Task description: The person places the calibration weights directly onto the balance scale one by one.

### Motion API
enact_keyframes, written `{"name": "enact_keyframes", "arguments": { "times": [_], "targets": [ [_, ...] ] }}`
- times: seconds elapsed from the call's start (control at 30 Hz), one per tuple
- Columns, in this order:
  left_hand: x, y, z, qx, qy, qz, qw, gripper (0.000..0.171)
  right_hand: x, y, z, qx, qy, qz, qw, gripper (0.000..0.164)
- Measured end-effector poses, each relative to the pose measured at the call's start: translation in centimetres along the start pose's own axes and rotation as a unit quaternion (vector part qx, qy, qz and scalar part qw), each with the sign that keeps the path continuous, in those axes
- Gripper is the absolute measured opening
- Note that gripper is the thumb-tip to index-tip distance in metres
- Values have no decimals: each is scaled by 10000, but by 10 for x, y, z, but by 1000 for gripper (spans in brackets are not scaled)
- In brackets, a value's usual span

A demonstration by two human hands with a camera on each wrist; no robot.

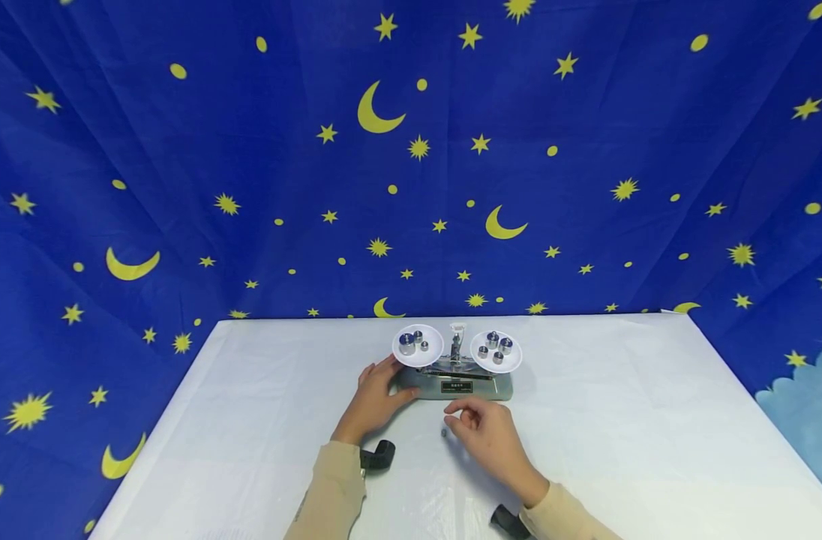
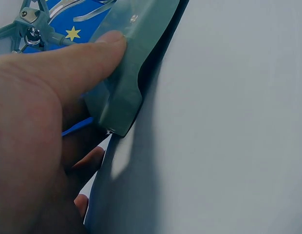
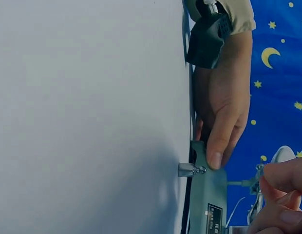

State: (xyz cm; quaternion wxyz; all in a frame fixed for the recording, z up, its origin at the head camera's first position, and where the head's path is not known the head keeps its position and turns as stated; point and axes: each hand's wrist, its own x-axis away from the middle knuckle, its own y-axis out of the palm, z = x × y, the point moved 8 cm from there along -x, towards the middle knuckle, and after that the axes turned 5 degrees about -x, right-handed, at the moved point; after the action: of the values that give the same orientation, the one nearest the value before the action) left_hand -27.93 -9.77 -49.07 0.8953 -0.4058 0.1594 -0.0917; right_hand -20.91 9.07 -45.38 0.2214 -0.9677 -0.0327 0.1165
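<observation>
A small balance scale (image 1: pixel 455 379) stands on the white table (image 1: pixel 620 435), near its far edge and about midway across, with a grey-green base and two white pans. The left pan (image 1: pixel 418 346) carries three metal weights, the right pan (image 1: pixel 496 352) four. The left hand (image 1: pixel 373 397) rests against the left end of the base; only the left wrist view shows how, with the thumb (image 2: pixel 87 53) laid flat along the base's upper face and the other fingers reaching round behind it, a loose steadying hold rather than a tight squeeze. The right hand (image 1: pixel 485 435) hovers just in front of the base with fingers curled; the right wrist view shows the fingertips (image 3: pixel 282 178) drawn close together, though whether they pinch anything cannot be told. A tiny loose weight (image 1: pixel 444 432) stands on the table just beside that hand, seen more clearly in the right wrist view (image 3: pixel 187 169) near the base. A blue star-and-moon cloth (image 1: pixel 249 187) hangs behind.
</observation>
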Motion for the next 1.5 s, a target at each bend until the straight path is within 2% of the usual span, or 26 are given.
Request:
{"name": "enact_keyframes", "arguments": {
  "times": [0.37,0.73,0.97,1.37,1.5],
  "targets": [
    [1,-2,2,30,-18,-29,10000,65,3,9,12,-373,330,-199,9986,8],
    [1,0,0,29,-60,-106,9999,66,3,14,20,-481,514,-473,9964,7],
    [0,0,1,41,28,-41,10000,65,2,18,27,-548,623,-731,9939,10],
    [0,0,0,-19,-29,-92,10000,66,2,21,31,-626,642,-974,9912,15],
    [0,0,1,-16,-15,-84,10000,66,2,22,33,-578,773,-1065,9896,16]
  ]
}}
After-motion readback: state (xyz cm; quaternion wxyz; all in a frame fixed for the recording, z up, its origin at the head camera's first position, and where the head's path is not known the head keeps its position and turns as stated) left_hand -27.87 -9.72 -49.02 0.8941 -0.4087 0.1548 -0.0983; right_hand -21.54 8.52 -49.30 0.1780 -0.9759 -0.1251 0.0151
